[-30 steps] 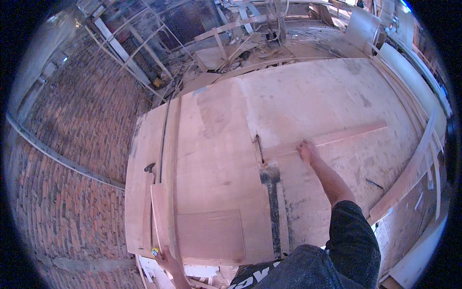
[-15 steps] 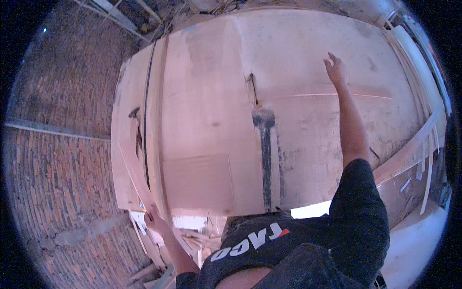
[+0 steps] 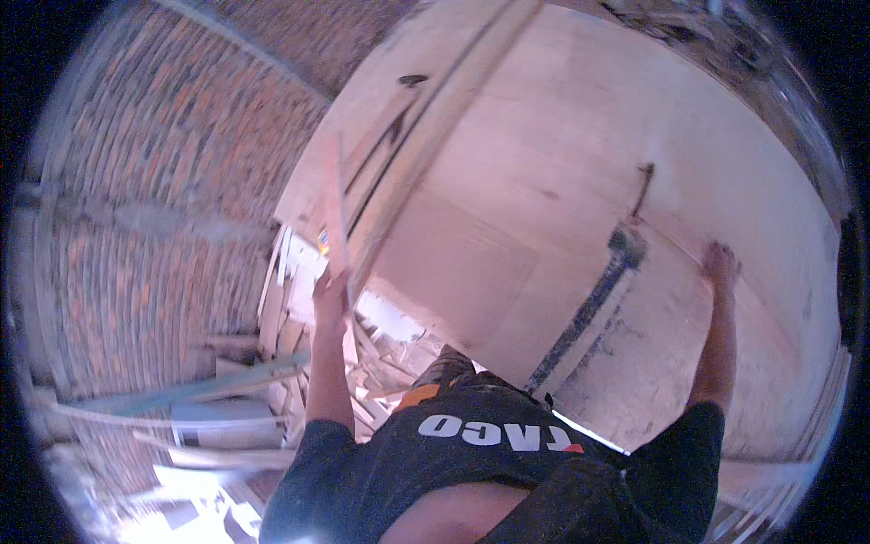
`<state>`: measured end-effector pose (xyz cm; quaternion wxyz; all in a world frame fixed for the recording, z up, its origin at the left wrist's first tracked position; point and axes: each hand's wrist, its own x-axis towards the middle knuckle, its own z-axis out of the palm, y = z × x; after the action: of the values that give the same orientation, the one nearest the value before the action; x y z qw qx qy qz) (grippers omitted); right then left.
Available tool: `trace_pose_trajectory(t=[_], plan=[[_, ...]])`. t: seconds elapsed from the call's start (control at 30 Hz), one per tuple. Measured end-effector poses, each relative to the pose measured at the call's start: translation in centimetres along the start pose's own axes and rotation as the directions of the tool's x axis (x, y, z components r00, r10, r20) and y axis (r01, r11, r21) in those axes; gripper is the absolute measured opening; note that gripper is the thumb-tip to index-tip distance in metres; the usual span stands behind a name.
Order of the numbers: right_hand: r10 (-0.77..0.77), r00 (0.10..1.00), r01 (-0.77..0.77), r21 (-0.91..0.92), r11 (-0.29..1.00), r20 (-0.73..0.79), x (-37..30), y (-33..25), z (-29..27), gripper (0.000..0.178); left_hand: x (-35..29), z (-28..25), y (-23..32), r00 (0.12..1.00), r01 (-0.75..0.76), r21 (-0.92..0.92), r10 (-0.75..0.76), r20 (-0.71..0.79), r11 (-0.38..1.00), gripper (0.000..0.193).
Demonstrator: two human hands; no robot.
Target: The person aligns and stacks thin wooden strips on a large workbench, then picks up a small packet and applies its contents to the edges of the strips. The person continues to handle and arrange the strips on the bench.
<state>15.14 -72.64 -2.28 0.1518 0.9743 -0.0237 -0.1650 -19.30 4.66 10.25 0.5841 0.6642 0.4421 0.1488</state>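
My left hand (image 3: 333, 295) is closed around the lower end of a thin flat wooden board (image 3: 335, 195), which tilts up past the table's left edge. Beside this board shows a small yellow and blue item (image 3: 323, 240), too small to name. My right hand (image 3: 720, 263) reaches down to a long thin wood strip (image 3: 675, 238) lying on the big pale tabletop (image 3: 507, 163). Blur hides whether its fingers grip the strip. A hammer (image 3: 412, 80) lies at the far left of the table. Nearer the middle lies a slim dark-ended tool (image 3: 644, 189).
A long raised wooden rail (image 3: 426, 150) crosses the table's left part. A thin panel (image 3: 453, 263) lies at the near side, left of a dark stripe (image 3: 584, 304). Scrap wood (image 3: 362, 372) litters the floor at left, below a brick wall (image 3: 181, 172).
My view has turned, so the table appears tilted. The left hand has raised the board off the table's left edge. My right hand has come down from above the strip onto it.
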Motion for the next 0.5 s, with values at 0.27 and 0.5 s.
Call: trace_pose_trajectory(t=[0.27,0.5], plan=[[-0.040,0.903,0.137,0.200,0.970,-0.427,-9.2,1.4,5.1,0.049,7.1,-3.0,-1.8,0.940,-0.169,0.530,0.298,-0.166,0.831,0.064],[-0.191,0.848,0.387,0.331,0.861,-0.495,-22.6,-12.5,0.7,0.063,17.4,0.2,2.4,0.926,-0.090,0.822,0.350,-0.138,0.563,0.069]])
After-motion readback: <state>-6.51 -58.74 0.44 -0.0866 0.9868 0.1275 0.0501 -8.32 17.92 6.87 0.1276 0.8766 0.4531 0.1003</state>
